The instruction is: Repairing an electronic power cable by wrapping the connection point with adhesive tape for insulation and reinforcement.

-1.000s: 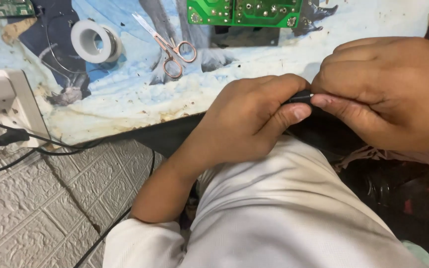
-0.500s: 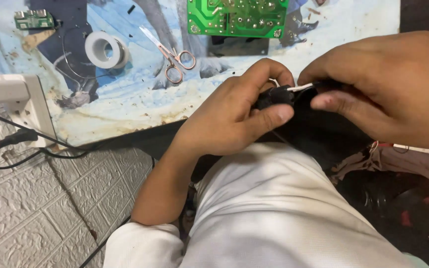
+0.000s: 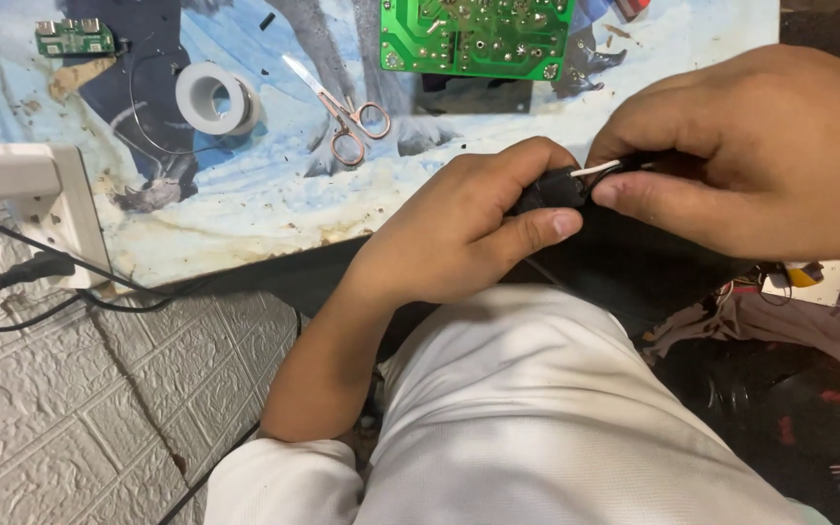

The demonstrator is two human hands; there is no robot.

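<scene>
My left hand (image 3: 469,228) grips a small black part (image 3: 548,188) between thumb and fingers, above my lap in white cloth. My right hand (image 3: 760,146) meets it from the right and pinches a thin white wire (image 3: 597,169) that sticks out of the black part. Both hands touch at that spot. Most of the black part is hidden by my fingers.
On the printed mat (image 3: 274,209) lie a green circuit board (image 3: 478,37), small scissors (image 3: 342,117), a roll of white tape (image 3: 214,97) and a little green board (image 3: 75,37). A white power strip (image 3: 36,194) with a black cable (image 3: 21,277) sits at left on the brick-patterned floor.
The white wire has come into sight between my hands, and my right fingers now pinch it. The view has shifted slightly; both hands stay together.
</scene>
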